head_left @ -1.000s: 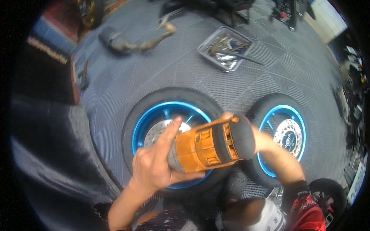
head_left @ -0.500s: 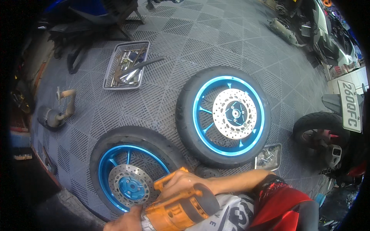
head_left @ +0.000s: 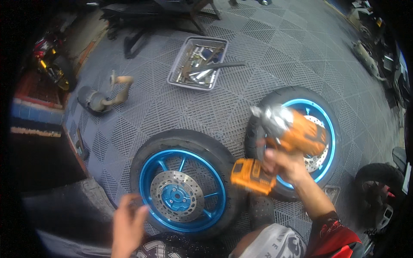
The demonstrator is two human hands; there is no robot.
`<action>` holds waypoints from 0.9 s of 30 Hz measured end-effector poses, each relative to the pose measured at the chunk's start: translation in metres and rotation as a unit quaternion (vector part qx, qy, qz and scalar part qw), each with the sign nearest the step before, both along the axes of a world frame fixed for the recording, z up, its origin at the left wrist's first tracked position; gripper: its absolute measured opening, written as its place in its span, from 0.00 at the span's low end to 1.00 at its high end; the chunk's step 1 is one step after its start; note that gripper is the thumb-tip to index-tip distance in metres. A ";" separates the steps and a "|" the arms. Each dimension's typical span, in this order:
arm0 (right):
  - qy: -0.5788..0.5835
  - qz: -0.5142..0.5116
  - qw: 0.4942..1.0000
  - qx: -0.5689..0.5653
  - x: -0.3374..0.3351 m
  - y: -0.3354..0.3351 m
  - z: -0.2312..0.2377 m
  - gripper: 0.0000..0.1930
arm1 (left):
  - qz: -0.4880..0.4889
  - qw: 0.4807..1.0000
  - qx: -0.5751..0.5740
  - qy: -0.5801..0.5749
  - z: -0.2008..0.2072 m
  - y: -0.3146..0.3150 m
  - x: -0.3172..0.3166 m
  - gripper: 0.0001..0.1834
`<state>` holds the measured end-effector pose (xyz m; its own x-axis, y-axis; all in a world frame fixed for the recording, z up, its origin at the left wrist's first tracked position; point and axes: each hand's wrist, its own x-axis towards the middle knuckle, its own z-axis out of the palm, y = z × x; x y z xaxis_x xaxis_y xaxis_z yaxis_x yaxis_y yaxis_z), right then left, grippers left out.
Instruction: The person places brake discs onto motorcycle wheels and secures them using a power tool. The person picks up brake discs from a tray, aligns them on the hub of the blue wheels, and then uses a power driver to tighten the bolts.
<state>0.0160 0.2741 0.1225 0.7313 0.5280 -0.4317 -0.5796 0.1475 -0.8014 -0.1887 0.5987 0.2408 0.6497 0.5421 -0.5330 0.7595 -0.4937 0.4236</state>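
My right hand is wrapped round the handle of an orange cordless impact wrench. Its silver nose points to the upper left, and its orange battery hangs at lower left. The wrench is above a blue-rimmed wheel and hides part of its brake disc. Close to the left edge of a second blue wheel, my left hand has thumb and fingers apart, slightly smeared, with no object visible in it. A drilled brake disc and a blue hub show in that wheel's middle.
A grey plastic basket of sockets and tools stands beyond the wheels. An exhaust muffler lies at left. At right are a motorcycle's rear tyre and a small metal tray, partly behind my forearm.
My right hand has swung the impact wrench from near my lap up and to the right. My left hand, earlier at the wrench's nose, is now apart from it. The view has shifted left.
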 end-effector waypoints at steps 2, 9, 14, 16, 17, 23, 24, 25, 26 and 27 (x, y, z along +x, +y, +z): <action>0.000 -0.077 0.996 0.042 0.013 0.025 -0.011 0.18 | -0.063 0.991 -0.115 0.013 -0.043 -0.012 0.040 0.22; 0.228 -0.098 0.955 0.161 -0.043 -0.002 -0.040 0.09 | 0.072 0.941 -0.303 -0.132 -0.233 -0.003 0.237 0.12; 0.159 -0.140 0.971 0.110 -0.064 -0.038 0.003 0.14 | 0.311 0.829 -0.367 -0.285 -0.268 0.033 0.337 0.31; 0.147 -0.198 0.968 0.038 -0.069 -0.073 0.032 0.15 | 0.318 0.839 -0.396 -0.197 -0.249 0.022 0.312 0.45; 0.135 -0.221 0.966 0.005 -0.073 -0.087 0.052 0.15 | 0.288 0.846 -0.406 -0.190 -0.239 0.023 0.285 0.48; 0.007 -0.117 0.921 -0.372 -0.112 -0.176 0.190 0.12 | 0.236 0.939 -0.226 0.108 -0.118 0.046 0.017 0.39; -0.007 -0.129 0.925 -0.357 -0.128 -0.189 0.214 0.15 | 0.236 0.951 -0.180 0.089 -0.087 0.059 -0.042 0.39; -0.001 -0.150 0.910 -0.386 -0.157 -0.215 0.225 0.18 | 0.250 0.935 -0.140 0.211 -0.045 0.000 -0.035 0.39; 0.003 -0.162 0.926 -0.341 -0.165 -0.226 0.246 0.21 | 0.241 0.927 -0.136 0.255 -0.005 0.065 -0.111 0.40; 0.048 -0.221 0.920 -0.321 -0.175 -0.239 0.268 0.22 | 0.199 0.912 -0.175 0.312 0.042 -0.013 -0.071 0.46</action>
<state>-0.1592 0.0351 0.3902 0.7552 -0.1985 -0.6248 -0.6496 -0.0990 -0.7538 -0.2599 0.5857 0.2823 -0.0504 0.3936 -0.9179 0.9963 -0.0444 -0.0738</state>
